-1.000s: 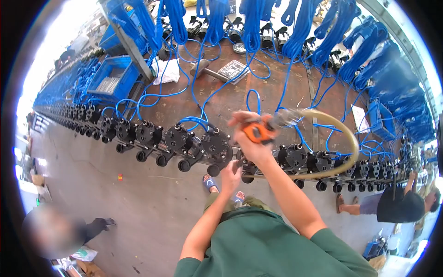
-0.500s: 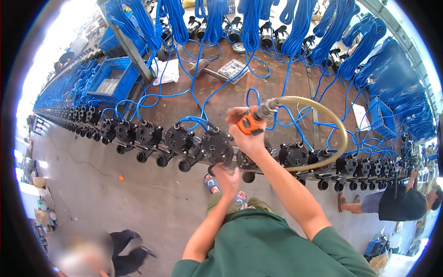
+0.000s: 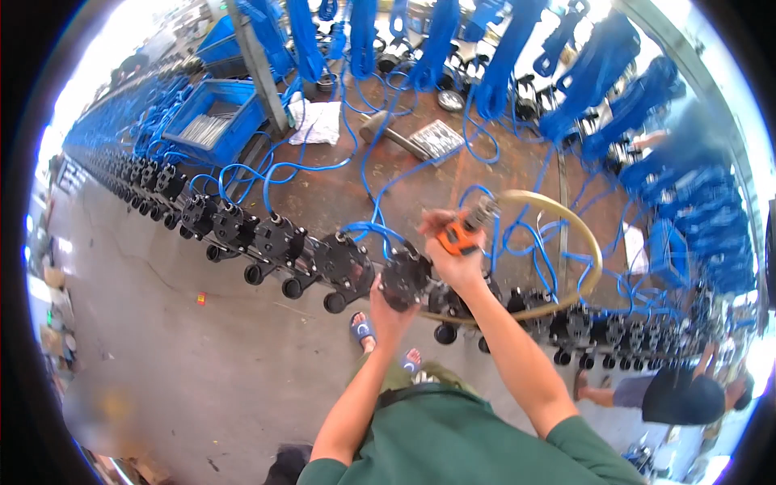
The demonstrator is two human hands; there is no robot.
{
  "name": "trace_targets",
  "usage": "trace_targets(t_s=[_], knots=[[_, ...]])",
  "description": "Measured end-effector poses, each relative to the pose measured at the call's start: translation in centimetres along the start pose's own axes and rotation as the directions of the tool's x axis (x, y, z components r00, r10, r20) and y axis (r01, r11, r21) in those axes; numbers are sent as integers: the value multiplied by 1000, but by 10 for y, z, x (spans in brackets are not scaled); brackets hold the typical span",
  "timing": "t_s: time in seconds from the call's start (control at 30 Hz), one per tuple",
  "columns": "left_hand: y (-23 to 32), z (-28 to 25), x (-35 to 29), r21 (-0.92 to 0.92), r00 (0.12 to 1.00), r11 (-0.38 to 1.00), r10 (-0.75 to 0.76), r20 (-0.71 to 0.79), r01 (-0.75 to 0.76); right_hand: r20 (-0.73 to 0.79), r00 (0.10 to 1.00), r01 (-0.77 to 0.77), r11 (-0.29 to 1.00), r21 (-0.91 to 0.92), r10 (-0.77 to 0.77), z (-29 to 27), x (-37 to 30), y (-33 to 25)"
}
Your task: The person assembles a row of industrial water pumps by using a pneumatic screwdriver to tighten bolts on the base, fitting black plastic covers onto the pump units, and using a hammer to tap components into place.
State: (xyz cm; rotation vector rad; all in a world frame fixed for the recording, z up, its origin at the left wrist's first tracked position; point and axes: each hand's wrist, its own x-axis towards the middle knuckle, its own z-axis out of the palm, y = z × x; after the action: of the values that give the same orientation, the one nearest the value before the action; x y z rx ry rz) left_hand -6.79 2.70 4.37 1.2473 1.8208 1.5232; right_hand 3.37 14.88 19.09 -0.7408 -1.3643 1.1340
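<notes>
In my right hand [image 3: 454, 250] is an orange air gun [image 3: 459, 237], with a metal coupling [image 3: 482, 212] and a yellowish hose [image 3: 596, 242] looping away to the right. Just left of it, my left hand [image 3: 390, 314] grips the lower left side of a round black pump [image 3: 406, 279]; its fingers are partly hidden behind the pump. This pump belongs to a long row along the near table edge, and another black pump [image 3: 343, 265] stands to its left. A blue cable [image 3: 376, 229] runs from the row onto the brown table [image 3: 323, 190].
A mallet [image 3: 392, 133], a printed metal plate [image 3: 437, 141] and a white cloth [image 3: 318, 123] lie on the table. Blue cable coils [image 3: 440, 48] hang along the back. A blue bin [image 3: 214, 121] stands left. Another person [image 3: 683, 394] is at the far right.
My left hand has risen from below the row and taken hold of the black pump. The air gun stays in my right hand, close to that pump. The whole view has shifted.
</notes>
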Motion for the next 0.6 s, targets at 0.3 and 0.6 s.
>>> trace_targets(t_s=[0.3, 0.6], knots=[[-54, -7, 49, -498, 907, 858, 303, 294, -125, 41, 980, -196, 975, 102, 192, 42, 32, -1], [-65, -12, 52, -407, 885, 903, 299, 357, -140, 183, 961, -214, 977, 11, 208, 54, 32, 6]])
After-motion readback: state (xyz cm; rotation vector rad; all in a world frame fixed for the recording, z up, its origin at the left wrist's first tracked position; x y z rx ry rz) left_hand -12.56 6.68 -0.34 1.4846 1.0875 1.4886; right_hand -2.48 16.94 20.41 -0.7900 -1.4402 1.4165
